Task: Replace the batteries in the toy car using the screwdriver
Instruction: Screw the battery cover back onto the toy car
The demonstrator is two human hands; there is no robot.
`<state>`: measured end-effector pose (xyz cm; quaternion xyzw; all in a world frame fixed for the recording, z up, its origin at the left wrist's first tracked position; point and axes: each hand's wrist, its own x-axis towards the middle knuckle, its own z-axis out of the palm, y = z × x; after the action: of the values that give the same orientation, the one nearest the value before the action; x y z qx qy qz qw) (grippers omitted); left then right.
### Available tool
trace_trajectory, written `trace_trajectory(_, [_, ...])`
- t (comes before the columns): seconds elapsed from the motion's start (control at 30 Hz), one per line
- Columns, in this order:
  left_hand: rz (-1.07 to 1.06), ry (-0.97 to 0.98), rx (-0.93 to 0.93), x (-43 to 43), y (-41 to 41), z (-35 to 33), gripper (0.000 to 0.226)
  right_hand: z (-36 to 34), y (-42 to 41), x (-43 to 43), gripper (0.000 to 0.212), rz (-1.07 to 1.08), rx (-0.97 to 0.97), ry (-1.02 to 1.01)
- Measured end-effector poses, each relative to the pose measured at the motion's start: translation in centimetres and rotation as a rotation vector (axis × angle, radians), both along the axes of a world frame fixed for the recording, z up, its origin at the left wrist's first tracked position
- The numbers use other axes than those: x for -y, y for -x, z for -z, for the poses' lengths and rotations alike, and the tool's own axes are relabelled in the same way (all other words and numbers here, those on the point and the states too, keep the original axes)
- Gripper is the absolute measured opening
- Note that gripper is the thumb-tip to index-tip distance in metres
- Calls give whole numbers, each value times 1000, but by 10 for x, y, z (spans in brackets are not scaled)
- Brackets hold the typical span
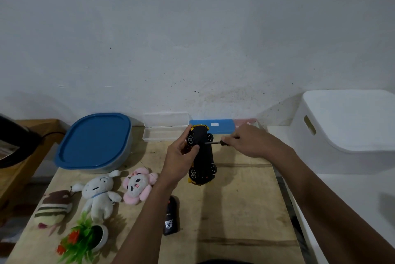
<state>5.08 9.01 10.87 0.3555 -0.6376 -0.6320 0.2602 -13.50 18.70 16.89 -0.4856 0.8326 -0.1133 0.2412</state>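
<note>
Near edge of desk: fake plant in a white pot tipped on its side at the near-left corner, and a black remote lying flat near the middle. Both are untouched. Left side, a bit further in: striped plush, white plush and pink flower plush in a row.

Mid-desk: toy car stood on end, lower end at or just above the desk, black underside facing the camera. Left hand grips its upper half, thumb across the underside by a wheel, forearm coming in from the near edge. Right hand pinches the screwdriver handle, knuckles up. The shaft is level and its tip is on the underside between the upper wheels.

Step, as I judge it: working the battery-cover screw; loosening or tightening, cannot tell. No batteries visible. The next move needs the tip kept seated and square and the car held steady, otherwise the tip slips out.

Far edge: blue-lidded container on the left, clear case open, blue case, pink case. A white bin sits off the desk to the right.
</note>
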Motion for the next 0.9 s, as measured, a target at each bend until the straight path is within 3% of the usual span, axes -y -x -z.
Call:
trace_trajectory(0.17, [7, 3, 2, 1, 1, -1, 64, -5, 4, -7, 22, -7, 65, 84])
trace_trajectory(0.3, [24, -1, -2, 2, 2, -2, 64, -2, -3, -4, 40, 67, 20, 110])
trace_trajectory(0.43, [7, -7, -27, 3, 2, -5, 64, -4, -6, -9, 33, 26, 75, 40])
trace_trajectory(0.53, [3, 11, -39, 5, 2, -7, 64, -4, -3, -8, 23, 80, 127, 173])
trace_trajectory(0.63, [11, 30, -28, 7, 3, -8, 64, 2, -7, -4, 45, 130, 18, 168])
trace_trajectory(0.8, [5, 56, -23, 10, 6, -10, 64, 0, -10, -11, 33, 81, 149, 80])
trace_trajectory(0.9, [22, 76, -20, 10, 8, -12, 64, -4, -4, -10, 27, 117, 134, 228])
